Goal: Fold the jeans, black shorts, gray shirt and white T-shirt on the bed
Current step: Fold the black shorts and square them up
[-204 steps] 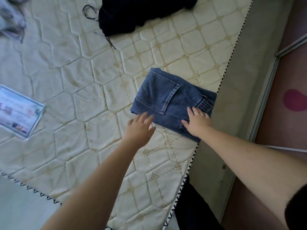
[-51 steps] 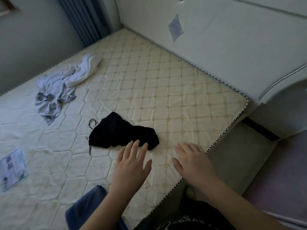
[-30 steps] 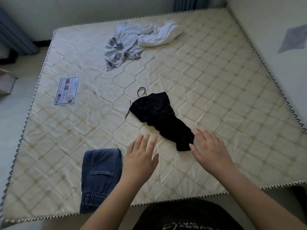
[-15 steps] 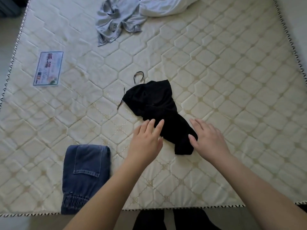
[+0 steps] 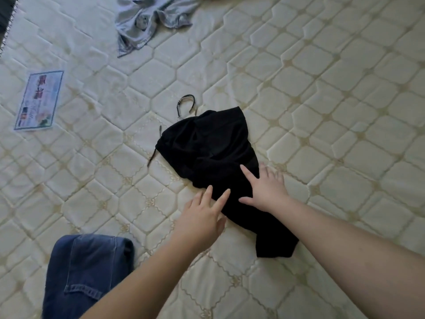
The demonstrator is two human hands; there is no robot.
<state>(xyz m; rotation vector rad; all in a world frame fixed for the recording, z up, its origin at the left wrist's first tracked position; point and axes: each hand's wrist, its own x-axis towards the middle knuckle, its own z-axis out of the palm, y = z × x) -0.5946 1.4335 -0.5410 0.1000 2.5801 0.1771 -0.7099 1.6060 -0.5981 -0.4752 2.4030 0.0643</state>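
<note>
The black shorts [image 5: 207,148] lie crumpled in the middle of the quilted mattress [image 5: 345,88], a drawstring trailing off their left side. My right hand [image 5: 264,189] rests flat on the shorts with fingers spread. My left hand [image 5: 202,217] reaches in beside it, straight fingertips touching the shorts' left edge. The folded jeans [image 5: 85,272] sit at the lower left, partly hidden by my left forearm. The gray shirt [image 5: 147,21] lies bunched at the top of the view. Only a sliver of white cloth shows at the top edge.
A printed paper sheet [image 5: 38,100] lies flat at the left of the mattress. A small dark looped strap [image 5: 186,104] sits just above the shorts. The mattress edge with dark trim [image 5: 8,24] shows at the upper left.
Both hands have moved forward onto the black shorts; half a second ago they hovered at their near end. The view has closed in on the shorts.
</note>
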